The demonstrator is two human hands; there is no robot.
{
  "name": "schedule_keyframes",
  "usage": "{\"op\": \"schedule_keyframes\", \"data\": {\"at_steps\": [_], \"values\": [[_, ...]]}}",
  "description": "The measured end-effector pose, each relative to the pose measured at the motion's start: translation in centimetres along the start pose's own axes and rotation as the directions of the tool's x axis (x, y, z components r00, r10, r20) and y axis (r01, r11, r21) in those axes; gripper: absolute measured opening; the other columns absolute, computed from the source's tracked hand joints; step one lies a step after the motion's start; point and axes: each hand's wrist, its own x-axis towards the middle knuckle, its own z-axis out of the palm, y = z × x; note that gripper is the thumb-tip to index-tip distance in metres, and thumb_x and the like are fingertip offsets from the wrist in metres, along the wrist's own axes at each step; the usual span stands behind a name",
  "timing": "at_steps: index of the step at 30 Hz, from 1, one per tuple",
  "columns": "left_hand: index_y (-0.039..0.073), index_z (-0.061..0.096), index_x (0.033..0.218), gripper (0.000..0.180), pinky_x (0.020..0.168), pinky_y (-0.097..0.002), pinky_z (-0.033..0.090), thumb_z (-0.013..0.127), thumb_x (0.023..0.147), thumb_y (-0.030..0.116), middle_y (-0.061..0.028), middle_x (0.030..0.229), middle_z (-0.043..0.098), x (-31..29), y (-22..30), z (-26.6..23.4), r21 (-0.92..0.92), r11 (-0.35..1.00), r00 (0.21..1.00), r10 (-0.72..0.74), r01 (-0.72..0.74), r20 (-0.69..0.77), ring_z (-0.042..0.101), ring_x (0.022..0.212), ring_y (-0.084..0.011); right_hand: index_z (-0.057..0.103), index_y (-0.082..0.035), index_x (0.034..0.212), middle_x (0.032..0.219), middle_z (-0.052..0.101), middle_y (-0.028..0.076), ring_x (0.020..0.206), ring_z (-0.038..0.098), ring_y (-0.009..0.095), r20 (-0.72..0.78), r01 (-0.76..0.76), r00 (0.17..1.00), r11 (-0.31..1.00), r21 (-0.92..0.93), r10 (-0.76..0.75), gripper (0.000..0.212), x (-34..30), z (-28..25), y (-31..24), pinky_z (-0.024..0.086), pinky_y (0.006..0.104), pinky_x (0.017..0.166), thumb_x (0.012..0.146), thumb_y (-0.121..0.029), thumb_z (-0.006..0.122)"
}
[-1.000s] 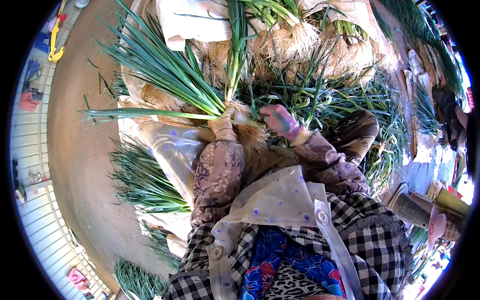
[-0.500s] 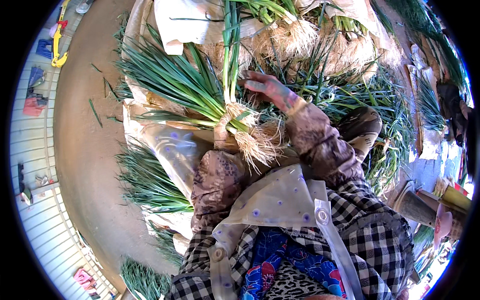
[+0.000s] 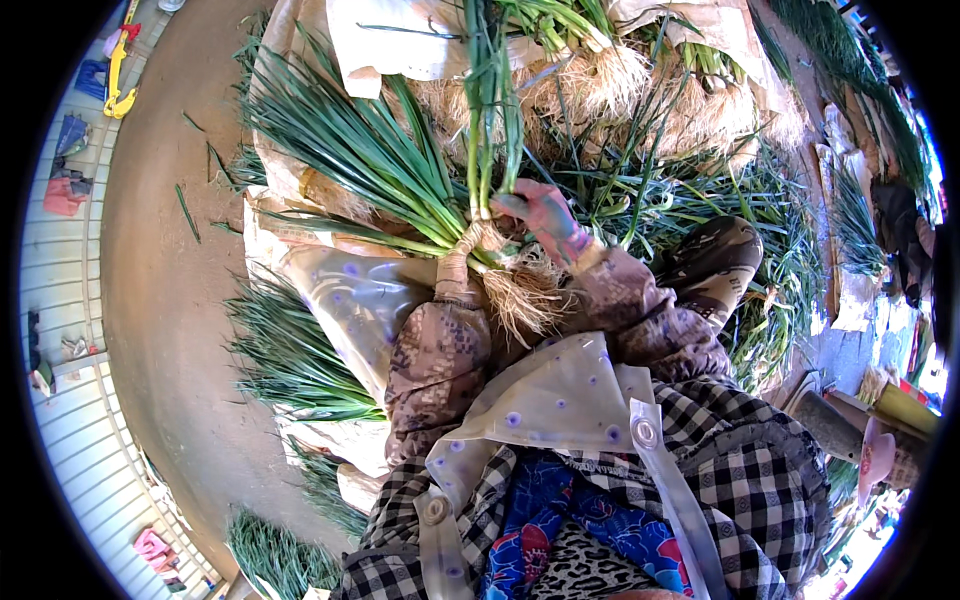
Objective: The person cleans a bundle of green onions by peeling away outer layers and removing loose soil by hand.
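My left hand (image 3: 468,247) is closed around a bunch of green onions (image 3: 400,190) at the pale stem end, above my lap. Their long leaves fan out to the upper left, and the stringy roots (image 3: 528,295) hang toward me on the right. Other stalks (image 3: 482,130) stand upright from the same grip, pointing away from me. My right hand (image 3: 548,220) is beside these stems, its fingers bent in around the base of a green onion (image 3: 510,140). Coloured stains cover its fingers, and part of the grip is hidden.
Beyond my hands, rooty bunches (image 3: 600,80) lie under pale sheets (image 3: 385,40). Loose leaves (image 3: 680,190) pile up around my right knee (image 3: 715,265). More green onions (image 3: 300,345) lie at my left beside the brown floor (image 3: 180,300). A clear spotted plastic apron (image 3: 540,405) covers my lap.
My right hand has drawn closer to the bunch, and its spread fingers have closed on a green onion. Another upright stalk now stands beside the others. The left hand has shifted slightly right.
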Motion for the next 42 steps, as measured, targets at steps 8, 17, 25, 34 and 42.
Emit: {"op": "schedule_keyframes", "data": {"at_steps": [8,17,25,34,42], "values": [[0.003,0.057,0.099,0.022,0.062,-0.0278,0.050,0.059,0.078,0.009,-0.0076,0.087,0.060,-2.7,0.6,4.5,-0.042,0.998,0.980,0.050,-0.042,0.195,0.058,0.072,-0.0162,0.061,0.000,0.091,0.081,0.062,0.005,0.068,0.054,0.008,0.020,0.039,0.999,0.984,-0.171,-0.036,0.015,-3.2,-0.9,-2.8,0.045,0.0221,0.062,0.078,-0.008,0.061],[-0.002,0.059,0.084,0.015,0.058,-0.0284,0.050,0.060,0.075,0.009,-0.0091,0.075,0.060,0.0,1.1,3.4,0.072,0.996,0.997,-0.051,0.046,0.065,0.058,0.064,-0.0196,0.058,0.002,0.084,0.068,0.055,0.003,0.059,0.052,0.011,-0.052,0.042,0.998,0.993,-0.112,-0.048,0.008,-5.8,0.3,-2.7,0.043,0.0226,0.054,0.077,-0.002,0.058],[-0.003,0.062,0.089,0.018,0.052,-0.0196,0.043,0.061,0.077,0.011,-0.0102,0.085,0.063,0.0,1.6,2.4,0.303,0.946,0.993,0.121,-0.119,0.013,0.057,0.066,-0.0106,0.057,0.000,0.080,0.065,0.059,0.005,0.053,0.054,0.009,-0.304,-0.077,0.951,0.900,-0.430,-0.064,0.012,-5.5,-6.5,-5.0,0.040,0.0206,0.045,0.081,-0.012,0.057],[-0.002,0.062,0.079,0.014,0.044,-0.0215,0.043,0.066,0.073,0.010,-0.0063,0.068,0.062,-0.8,-0.3,3.4,0.412,0.891,0.980,0.194,-0.191,0.035,0.056,0.052,-0.0110,0.055,0.005,0.085,0.072,0.056,0.005,0.063,0.052,0.016,0.002,-0.136,0.989,0.917,-0.374,0.148,0.023,3.7,-1.1,-3.7,0.043,0.0303,0.056,0.076,-0.014,0.065],[-0.002,0.062,0.078,0.014,0.043,-0.0221,0.043,0.066,0.072,0.010,-0.0056,0.067,0.061,-0.1,-1.2,1.6,0.487,0.847,0.960,0.276,-0.215,-0.056,0.055,0.049,-0.0111,0.053,0.004,0.079,0.066,0.053,0.008,0.051,0.049,0.014,-0.027,-0.094,0.995,0.990,-0.102,0.092,0.015,1.5,-3.2,-2.7,0.039,0.0273,0.044,0.080,-0.010,0.060]]}}
